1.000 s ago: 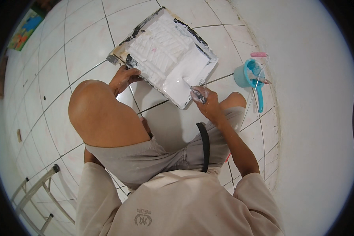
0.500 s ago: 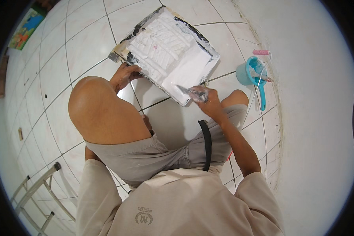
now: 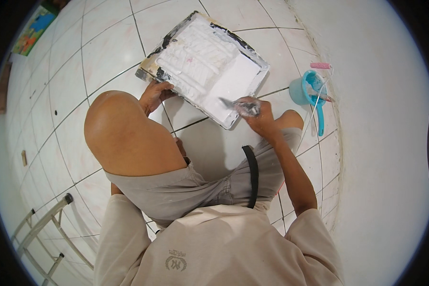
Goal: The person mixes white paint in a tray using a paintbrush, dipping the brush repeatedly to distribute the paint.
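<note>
A paint tray (image 3: 195, 56) lies on the tiled floor in front of me, coated in thick white paint with dark and tan crusts along its rim. My left hand (image 3: 156, 95) grips the near left edge of the tray, thumb up by the rim and the other fingers partly hidden. My right hand (image 3: 260, 116) is closed round a paint-smeared putty knife (image 3: 249, 109) above the tray's near right corner. The knife's grey blade points left, over the smooth white paint; whether it touches the paint I cannot tell.
Right of the tray, a turquoise dipper (image 3: 298, 91) holds a paint-smeared tool, near a roller with a pink sleeve (image 3: 321, 66). A white wall (image 3: 386, 143) rises along the right. A metal ladder (image 3: 45, 221) is at the lower left, and a colourful box (image 3: 33, 31) at the far left.
My right hand has moved slightly right with the putty knife, and its blade has shifted away from the tray's near edge. My left hand stays at the tray's edge.
</note>
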`<state>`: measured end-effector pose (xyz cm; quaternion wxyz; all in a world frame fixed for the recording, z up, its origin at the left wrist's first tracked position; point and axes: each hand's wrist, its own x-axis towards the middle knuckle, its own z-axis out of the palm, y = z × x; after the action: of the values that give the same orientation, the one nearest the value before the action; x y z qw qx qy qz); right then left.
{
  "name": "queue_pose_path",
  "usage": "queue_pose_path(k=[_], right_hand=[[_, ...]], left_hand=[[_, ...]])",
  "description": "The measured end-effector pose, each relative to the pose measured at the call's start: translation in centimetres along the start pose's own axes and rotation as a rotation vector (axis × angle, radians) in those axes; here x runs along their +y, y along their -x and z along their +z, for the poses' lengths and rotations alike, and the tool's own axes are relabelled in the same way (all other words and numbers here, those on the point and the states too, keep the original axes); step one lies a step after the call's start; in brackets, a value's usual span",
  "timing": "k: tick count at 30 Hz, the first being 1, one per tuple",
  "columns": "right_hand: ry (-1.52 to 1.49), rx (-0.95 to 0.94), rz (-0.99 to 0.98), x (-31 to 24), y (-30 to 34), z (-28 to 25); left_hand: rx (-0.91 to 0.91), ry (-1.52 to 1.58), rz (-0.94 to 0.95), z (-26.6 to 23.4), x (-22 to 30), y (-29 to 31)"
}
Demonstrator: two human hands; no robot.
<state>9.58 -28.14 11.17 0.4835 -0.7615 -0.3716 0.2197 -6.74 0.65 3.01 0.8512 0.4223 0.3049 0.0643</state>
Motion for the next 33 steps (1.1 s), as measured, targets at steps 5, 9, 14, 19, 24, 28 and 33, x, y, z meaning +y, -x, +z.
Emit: queue_pose_path(k=[5, 9, 14, 19, 24, 28, 33], right_hand=[[0.054, -0.084, -0.056, 0.6, -0.6, -0.5], [-0.012, -0.048, -0.089, 0.8, -0.9, 0.0], [0.003, -0.036, -0.136, 1.6, -0.8, -0.4], [0.051, 0.096, 0.002, 1.8, -0.6, -1.1], [0.035, 0.09, -0.065, 2.2, 0.0, -0.6], [0.158, 0.115, 0.027, 1.9, -0.2, -0.6], [0.113, 0.129, -0.086, 1.9, -0.4, -0.3]], left_hand=[[0.02, 0.011, 0.021, 0.3, -0.3, 0.2], [0.021, -0.003, 0.035, 0.6, -0.3, 0.4], [-0.015, 0.061, 0.05, 0.8, -0.4, 0.8], [0.001, 0.08, 0.074, 1.8, -0.6, 1.4], [-0.005, 0.083, 0.069, 1.4, -0.9, 1.5], [-0.014, 0.071, 0.051, 1.6, -1.0, 1.4], [0.033, 0.045, 0.051, 1.0, -1.3, 1.1]])
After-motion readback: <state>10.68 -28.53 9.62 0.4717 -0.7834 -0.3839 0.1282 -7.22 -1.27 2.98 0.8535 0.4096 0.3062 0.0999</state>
